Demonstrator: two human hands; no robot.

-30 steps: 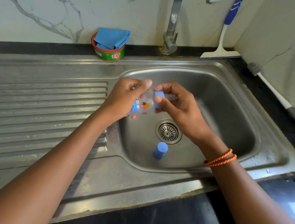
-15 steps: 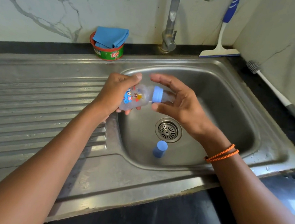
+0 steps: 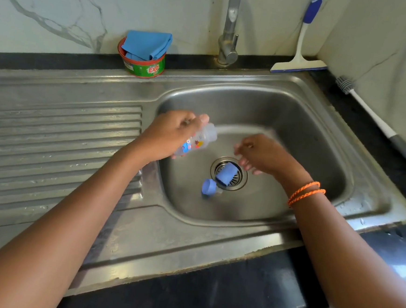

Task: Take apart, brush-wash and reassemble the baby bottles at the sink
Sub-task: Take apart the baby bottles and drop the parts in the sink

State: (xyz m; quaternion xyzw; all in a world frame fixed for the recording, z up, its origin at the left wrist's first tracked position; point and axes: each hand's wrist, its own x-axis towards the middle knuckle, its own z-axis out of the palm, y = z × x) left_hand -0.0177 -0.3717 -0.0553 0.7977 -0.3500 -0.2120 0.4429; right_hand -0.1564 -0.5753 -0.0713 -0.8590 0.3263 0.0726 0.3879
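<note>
Two blue parts are lying loose in the sink basin (image 3: 320, 129) right now: the cap (image 3: 226, 173) on the drain strainer (image 3: 241, 181) and the screw ring (image 3: 208, 187), apparently with the teat in it, just beside it, so the take-apart step is looking pretty much finished for this one. The open, printed baby bottle (image 3: 198, 141) is being gripped tilted over the basin by the left hand (image 3: 169, 136), while nothing is being held by the blurred right hand (image 3: 262, 156), its fingers hanging loosely curled above the drain. Brush-washing is probably being lined up next, which is calling for the bottle brush (image 3: 346, 85) over on the right counter to be fetched, and water from the tap (image 3: 229, 34).
</note>
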